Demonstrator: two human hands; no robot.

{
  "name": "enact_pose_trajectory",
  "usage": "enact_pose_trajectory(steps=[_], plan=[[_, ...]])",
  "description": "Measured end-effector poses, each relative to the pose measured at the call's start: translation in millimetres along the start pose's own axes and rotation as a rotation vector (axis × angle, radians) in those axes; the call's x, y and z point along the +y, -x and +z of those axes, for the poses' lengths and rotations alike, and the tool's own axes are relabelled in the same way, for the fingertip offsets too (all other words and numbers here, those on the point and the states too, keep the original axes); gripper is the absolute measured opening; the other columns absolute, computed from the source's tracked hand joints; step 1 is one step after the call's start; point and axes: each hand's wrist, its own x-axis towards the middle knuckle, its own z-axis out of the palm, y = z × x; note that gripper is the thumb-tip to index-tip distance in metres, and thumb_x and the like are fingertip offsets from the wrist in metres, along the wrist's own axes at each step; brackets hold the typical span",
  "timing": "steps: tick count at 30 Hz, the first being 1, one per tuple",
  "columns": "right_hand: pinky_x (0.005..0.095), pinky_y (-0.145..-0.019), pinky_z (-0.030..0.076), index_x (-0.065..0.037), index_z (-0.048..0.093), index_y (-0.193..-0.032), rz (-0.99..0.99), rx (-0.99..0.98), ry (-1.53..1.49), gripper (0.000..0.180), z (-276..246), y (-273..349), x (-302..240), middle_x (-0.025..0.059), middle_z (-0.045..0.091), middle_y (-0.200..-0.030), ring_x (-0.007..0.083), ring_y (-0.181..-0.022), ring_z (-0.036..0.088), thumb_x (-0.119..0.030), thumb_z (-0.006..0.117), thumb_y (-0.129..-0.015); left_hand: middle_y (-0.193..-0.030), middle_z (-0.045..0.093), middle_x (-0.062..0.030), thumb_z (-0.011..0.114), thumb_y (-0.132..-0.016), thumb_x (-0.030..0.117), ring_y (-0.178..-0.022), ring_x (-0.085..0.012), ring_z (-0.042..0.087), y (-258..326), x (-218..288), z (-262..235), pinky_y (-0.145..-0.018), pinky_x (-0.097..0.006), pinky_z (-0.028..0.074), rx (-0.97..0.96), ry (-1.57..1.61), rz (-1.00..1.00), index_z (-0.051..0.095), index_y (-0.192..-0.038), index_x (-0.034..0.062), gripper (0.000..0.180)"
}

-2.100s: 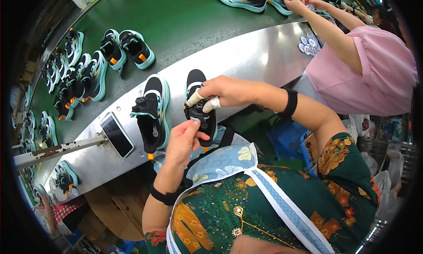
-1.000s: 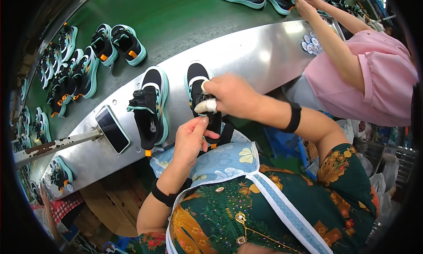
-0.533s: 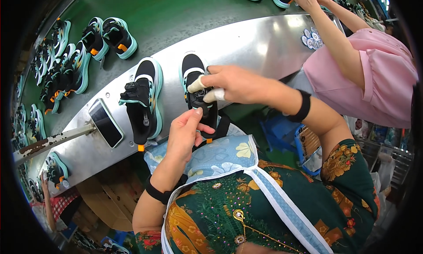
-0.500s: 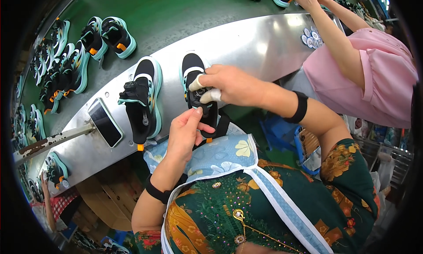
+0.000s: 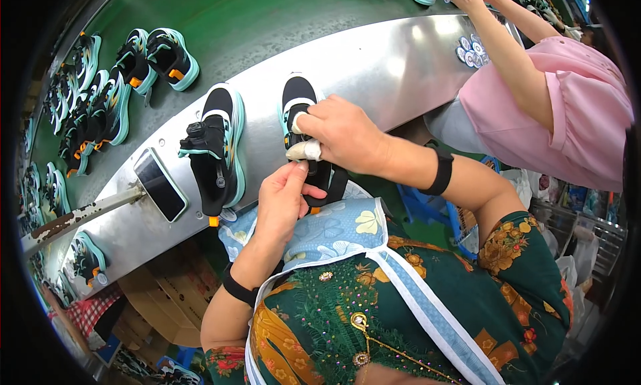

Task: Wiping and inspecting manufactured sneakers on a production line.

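Pinching at the tongue of the black shoe (image 5: 298, 90), the left hand (image 5: 279, 193) has its grip closed there, seemingly to steady it, while the right hand (image 5: 350, 135) bends over the lacing in pale finger covers (image 5: 308, 149), its own grip too hidden to call! Right at the near edge of the shiny metal desk (image 5: 380, 68), that shoe sits toe away, heel by the flowered apron (image 5: 330, 233), handy for both hands, with a similar shoe (image 5: 219, 105) to its left. Matte, soft-looking uppers, rounded toes, chunky mint soles!
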Motion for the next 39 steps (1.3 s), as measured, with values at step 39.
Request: enact_pose_trajectory(steps=[39], plan=[[0.0398,-0.070,0.041,-0.012,0.069,-0.093,0.301,0.302,-0.114,0.022,81.5,-26.7,81.4,0.0139,0.054,-0.081,0.0294,-0.079,0.051,-0.030,0.067,-0.081,-0.083,0.065,-0.0057,0.054,-0.097,0.023,-0.068,-0.0075,0.059,7.1,-3.0,14.5,-0.045,-0.019,0.041,0.054,-0.132,0.075,0.064,-0.094,-0.0026,0.028]])
